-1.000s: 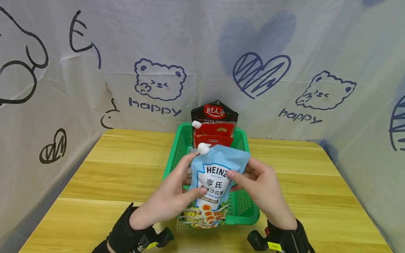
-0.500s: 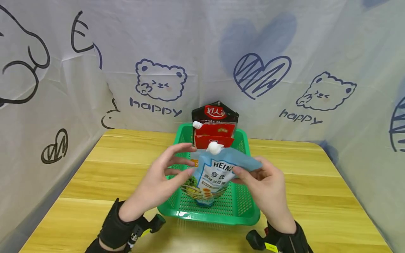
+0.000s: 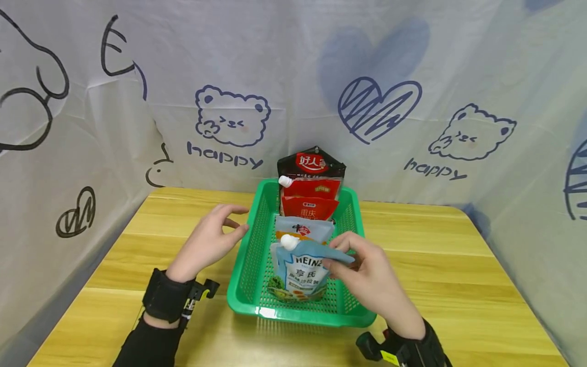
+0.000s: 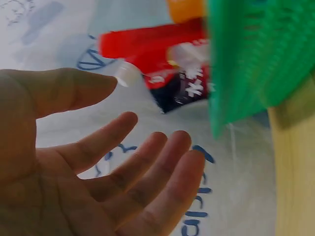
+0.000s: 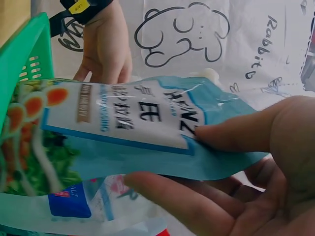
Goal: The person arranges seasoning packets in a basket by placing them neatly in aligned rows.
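A light blue Heinz pouch of salad dressing (image 3: 302, 275) with a white cap stands in the front part of the green basket (image 3: 302, 317). My right hand (image 3: 367, 270) pinches its upper right corner between thumb and fingers. In the right wrist view the thumb presses on the pouch's printed front (image 5: 128, 118), with fingers behind it. My left hand (image 3: 211, 239) is off the pouch, just outside the basket's left rim, fingers spread and holding nothing. In the left wrist view that left hand (image 4: 113, 167) shows its palm, with the basket wall (image 4: 236, 73) beyond the fingertips.
Behind the Heinz pouch, a pale packet (image 3: 304, 228) stands in the basket. Further back are red packets (image 3: 312, 206), one with a white cap, and a black packet (image 3: 293, 167) at the far end. The wooden table (image 3: 458, 285) meets a drawn-on white cloth (image 3: 302, 61).
The Heinz pouch has gone down into the basket, still pinched by my right hand. My left hand has let go of it and moved left past the rim.
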Motion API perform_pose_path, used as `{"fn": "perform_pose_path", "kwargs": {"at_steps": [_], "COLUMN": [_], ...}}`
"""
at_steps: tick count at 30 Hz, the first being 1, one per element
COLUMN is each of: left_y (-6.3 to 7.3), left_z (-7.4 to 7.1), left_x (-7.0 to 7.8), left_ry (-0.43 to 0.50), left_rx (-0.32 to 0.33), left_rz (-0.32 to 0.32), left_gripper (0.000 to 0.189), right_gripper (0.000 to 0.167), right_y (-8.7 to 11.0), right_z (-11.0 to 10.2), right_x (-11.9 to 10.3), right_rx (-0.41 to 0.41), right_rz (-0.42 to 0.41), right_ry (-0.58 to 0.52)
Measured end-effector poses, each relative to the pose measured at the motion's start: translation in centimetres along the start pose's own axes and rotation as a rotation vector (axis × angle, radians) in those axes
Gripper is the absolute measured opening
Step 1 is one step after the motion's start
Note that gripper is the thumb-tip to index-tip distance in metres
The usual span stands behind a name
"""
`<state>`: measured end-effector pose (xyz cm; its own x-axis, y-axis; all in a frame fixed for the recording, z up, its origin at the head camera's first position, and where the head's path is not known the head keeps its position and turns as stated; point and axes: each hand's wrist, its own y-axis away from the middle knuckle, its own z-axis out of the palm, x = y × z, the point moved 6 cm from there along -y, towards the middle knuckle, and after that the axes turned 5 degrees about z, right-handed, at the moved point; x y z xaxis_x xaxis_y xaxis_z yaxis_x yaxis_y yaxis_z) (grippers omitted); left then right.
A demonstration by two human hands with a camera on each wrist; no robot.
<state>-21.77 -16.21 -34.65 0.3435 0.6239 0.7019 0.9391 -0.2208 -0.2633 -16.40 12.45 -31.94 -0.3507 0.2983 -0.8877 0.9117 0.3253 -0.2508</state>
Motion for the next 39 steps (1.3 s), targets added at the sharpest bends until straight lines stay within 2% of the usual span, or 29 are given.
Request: {"fn": "perform_pose_path", "kwargs": {"at_steps": [4, 10, 14, 18, 24, 32, 34, 36, 39], "left_y": [-0.3, -0.6, -0.5, -0.6, -0.6, -0.5, -0.5, -0.4, -0.3], "left_z": [0.7, 1.7, 2.1, 2.3, 2.4, 2.4, 2.4, 2.1, 1.4], "left_x": [-1.2, -2.3, -2.3, -2.1, -1.9, -2.2, -2.3, -2.5, -2.9], "left_ry": [-0.009, 0.000, 0.007, 0.006, 0.001, 0.001, -0.020, -0.056, -0.123], "left_rx": [-0.043, -0.121, -0.145, -0.151, -0.156, -0.149, -0.136, -0.101, -0.001], "left_rz": [-0.039, -0.102, -0.123, -0.121, -0.114, -0.116, -0.098, -0.067, 0.000], "left_gripper": [0.044, 0.051, 0.049, 0.045, 0.044, 0.044, 0.044, 0.044, 0.043], "right_gripper": [0.025, 0.024, 0.022, 0.016, 0.008, 0.006, 0.013, 0.023, 0.029], "right_y": [-0.2, -0.2, -0.1, 0.1, 0.1, 0.2, 0.2, 0.1, -0.1], "right_z": [0.7, 1.4, 1.7, 2.3, 2.6, 2.5, 2.2, 1.6, 0.4], "right_x": [0.6, 1.2, 1.4, 1.6, 1.8, 1.8, 1.8, 1.7, 1.5], "right_rx": [-0.083, -0.167, -0.222, -0.286, -0.324, -0.381, -0.379, -0.362, -0.297], "right_rz": [0.053, 0.079, 0.097, 0.110, 0.113, 0.131, 0.126, 0.126, 0.113], "right_ry": [0.056, 0.221, 0.271, 0.273, 0.286, 0.288, 0.286, 0.272, 0.226]}}
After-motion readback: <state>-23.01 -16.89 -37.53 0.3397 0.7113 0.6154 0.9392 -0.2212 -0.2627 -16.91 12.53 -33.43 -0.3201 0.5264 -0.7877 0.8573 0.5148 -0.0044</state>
